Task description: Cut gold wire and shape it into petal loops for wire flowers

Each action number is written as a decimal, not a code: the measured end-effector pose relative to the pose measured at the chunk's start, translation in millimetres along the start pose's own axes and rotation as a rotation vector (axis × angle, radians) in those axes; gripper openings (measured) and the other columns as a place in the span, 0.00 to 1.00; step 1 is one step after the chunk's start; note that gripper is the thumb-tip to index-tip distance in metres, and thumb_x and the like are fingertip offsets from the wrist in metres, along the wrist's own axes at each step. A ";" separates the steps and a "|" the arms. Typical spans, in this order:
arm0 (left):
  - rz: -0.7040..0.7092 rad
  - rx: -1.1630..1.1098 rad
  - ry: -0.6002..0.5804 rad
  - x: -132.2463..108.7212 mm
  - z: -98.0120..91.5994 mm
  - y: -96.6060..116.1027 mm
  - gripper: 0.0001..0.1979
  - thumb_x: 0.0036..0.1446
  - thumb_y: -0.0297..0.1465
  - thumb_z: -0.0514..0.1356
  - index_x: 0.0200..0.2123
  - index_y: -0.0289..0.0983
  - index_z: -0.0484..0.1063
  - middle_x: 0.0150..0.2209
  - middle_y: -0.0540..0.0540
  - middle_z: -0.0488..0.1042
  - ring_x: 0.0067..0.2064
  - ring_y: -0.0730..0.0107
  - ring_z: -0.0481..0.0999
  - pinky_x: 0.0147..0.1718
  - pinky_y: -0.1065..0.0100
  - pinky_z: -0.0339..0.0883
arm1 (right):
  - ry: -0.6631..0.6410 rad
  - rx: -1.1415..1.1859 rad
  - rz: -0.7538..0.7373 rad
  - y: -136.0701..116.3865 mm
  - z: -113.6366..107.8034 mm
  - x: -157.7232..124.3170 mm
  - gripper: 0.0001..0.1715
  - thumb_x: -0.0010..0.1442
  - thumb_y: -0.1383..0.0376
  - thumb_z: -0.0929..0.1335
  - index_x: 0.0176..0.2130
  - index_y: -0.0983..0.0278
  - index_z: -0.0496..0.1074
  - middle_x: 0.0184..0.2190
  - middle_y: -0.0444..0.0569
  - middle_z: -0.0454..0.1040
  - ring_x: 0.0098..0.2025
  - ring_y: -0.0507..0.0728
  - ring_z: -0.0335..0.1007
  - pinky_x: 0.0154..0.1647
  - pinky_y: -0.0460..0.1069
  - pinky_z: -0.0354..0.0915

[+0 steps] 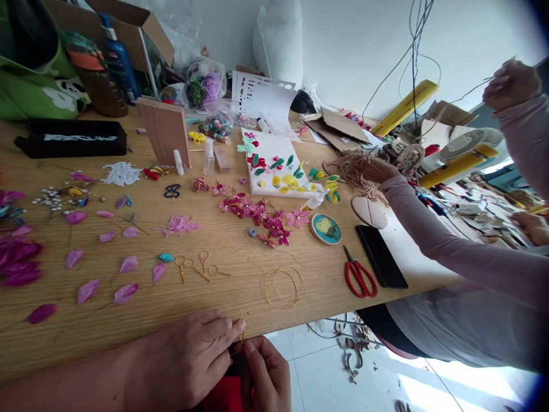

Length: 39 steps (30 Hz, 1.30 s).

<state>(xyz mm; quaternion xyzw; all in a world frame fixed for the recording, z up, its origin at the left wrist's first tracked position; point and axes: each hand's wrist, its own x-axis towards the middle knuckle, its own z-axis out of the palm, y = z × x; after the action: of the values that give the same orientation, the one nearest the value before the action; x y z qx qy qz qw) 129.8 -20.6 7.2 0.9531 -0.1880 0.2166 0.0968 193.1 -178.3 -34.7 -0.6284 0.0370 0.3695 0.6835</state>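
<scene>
At the table's front edge, my left hand (189, 357) and my right hand (266, 375) meet, each with its fingers pinched on a thin gold wire (242, 336). Coiled gold wire (283, 288) lies on the wood to the upper right of my hands. Several looped gold wire pieces (201, 267) rest further back, beside a teal petal (166, 257). Pink petals (88, 291) on thin stems are spread over the left side. Red-handled scissors (359, 278) lie at the right near the table edge.
Deep pink flowers (257, 213) and a white foam board (278, 166) with colourful petals occupy the middle. A black phone (381, 256) lies right of the scissors. On the right, another person's hand (377, 170) touches beige cord (349, 166). A wooden block (165, 131) stands behind.
</scene>
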 end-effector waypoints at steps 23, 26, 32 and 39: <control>-0.012 -0.009 -0.043 0.6 0.3 -0.8 0.12 0.60 0.24 0.51 0.33 0.34 0.75 0.46 0.41 0.78 0.43 0.62 0.73 0.41 0.62 0.70 | 0.081 0.115 -0.073 11.4 10.5 0.4 0.23 0.51 0.50 0.73 0.22 0.65 0.70 0.16 0.43 0.69 0.19 0.48 0.60 0.22 0.43 0.61; -0.041 -0.033 -0.047 0.6 0.7 -0.4 0.09 0.60 0.24 0.53 0.34 0.34 0.74 0.48 0.43 0.77 0.44 0.61 0.73 0.44 0.61 0.68 | 0.084 0.064 -0.073 14.2 9.0 0.6 0.24 0.52 0.48 0.71 0.22 0.65 0.70 0.15 0.43 0.68 0.18 0.48 0.59 0.21 0.44 0.60; -0.279 -0.216 -0.007 -1.4 2.5 -1.9 0.13 0.57 0.35 0.60 0.43 0.35 0.72 0.47 0.44 0.76 0.50 0.59 0.70 0.52 0.60 0.64 | 0.149 -0.100 -0.116 21.5 0.8 3.4 0.27 0.51 0.46 0.70 0.21 0.66 0.69 0.16 0.44 0.68 0.19 0.49 0.58 0.21 0.44 0.56; -0.389 -0.379 0.073 -0.3 0.3 -9.9 0.06 0.57 0.34 0.60 0.32 0.37 0.68 0.42 0.43 0.74 0.47 0.60 0.69 0.48 0.60 0.66 | 0.157 -0.144 -0.111 22.2 -1.6 5.0 0.28 0.51 0.44 0.69 0.21 0.66 0.69 0.17 0.45 0.68 0.21 0.50 0.58 0.23 0.44 0.56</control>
<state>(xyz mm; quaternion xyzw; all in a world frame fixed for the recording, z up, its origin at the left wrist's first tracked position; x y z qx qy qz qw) 133.6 -11.6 5.7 0.9277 -0.0351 0.1892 0.3200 185.2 -178.8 -56.1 -0.7038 0.0289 0.2826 0.6512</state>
